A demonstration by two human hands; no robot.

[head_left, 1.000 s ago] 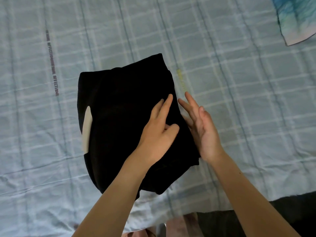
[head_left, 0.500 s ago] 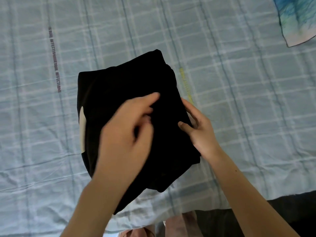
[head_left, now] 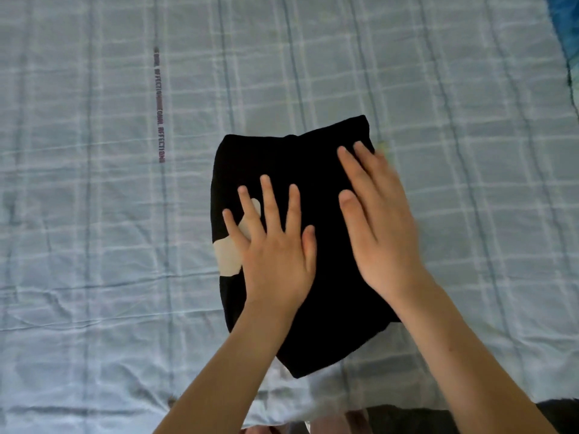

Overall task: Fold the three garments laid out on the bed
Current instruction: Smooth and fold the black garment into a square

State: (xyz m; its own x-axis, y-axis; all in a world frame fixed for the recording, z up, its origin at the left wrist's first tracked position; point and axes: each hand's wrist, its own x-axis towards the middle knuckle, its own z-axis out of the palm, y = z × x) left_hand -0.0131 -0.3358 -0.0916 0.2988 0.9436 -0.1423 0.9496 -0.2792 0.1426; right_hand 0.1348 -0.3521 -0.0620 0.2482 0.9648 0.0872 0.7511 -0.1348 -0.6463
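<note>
A black garment with a cream patch on its left side lies folded into a compact block on the bed. My left hand lies flat on its left half with the fingers spread, partly covering the patch. My right hand presses flat on the right half, fingertips near the far right corner. Neither hand grips the cloth.
The bed is covered by a pale blue checked sheet with a line of printed lettering at the left. A blue patterned cloth shows at the top right corner. The bed's near edge runs along the bottom, with dark floor below.
My left hand came down from above the garment and now lies flat on it. My right hand moved from the garment's right edge onto its top. The view shifted, so the garment sits nearer the middle.
</note>
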